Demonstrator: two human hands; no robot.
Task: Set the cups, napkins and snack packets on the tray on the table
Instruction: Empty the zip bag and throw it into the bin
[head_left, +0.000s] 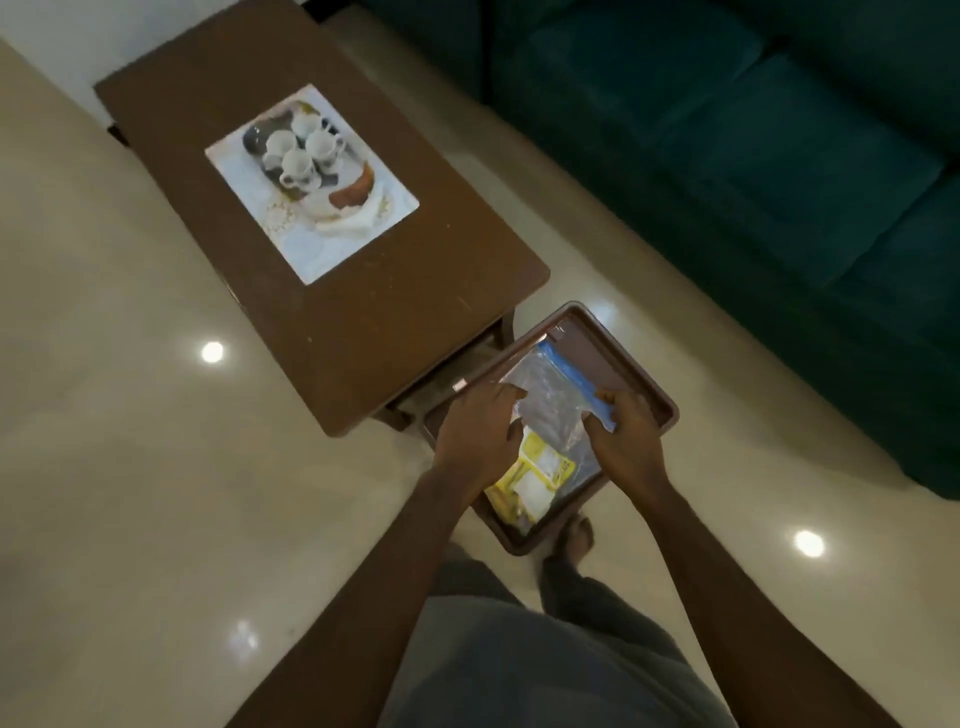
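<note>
I stand holding a brown tray (576, 315) in the air, just off the near corner of the brown table (363, 322). On the tray lies a clear plastic bag (545, 389) with a blue zip strip, and yellow snack packets (545, 467) show through it. My left hand (480, 434) grips the tray's left edge, its fingers spread over the bag. My right hand (628, 441) is closed on the bag's blue strip at the tray's right side. A white sheet (311, 182) on the table shows white cups and napkins; it looks like a flat picture.
A dark green sofa (753, 156) runs along the right, close to the table. The floor is glossy beige tile with light reflections. My bare foot (576, 535) shows under the tray. A pale surface fills the left side.
</note>
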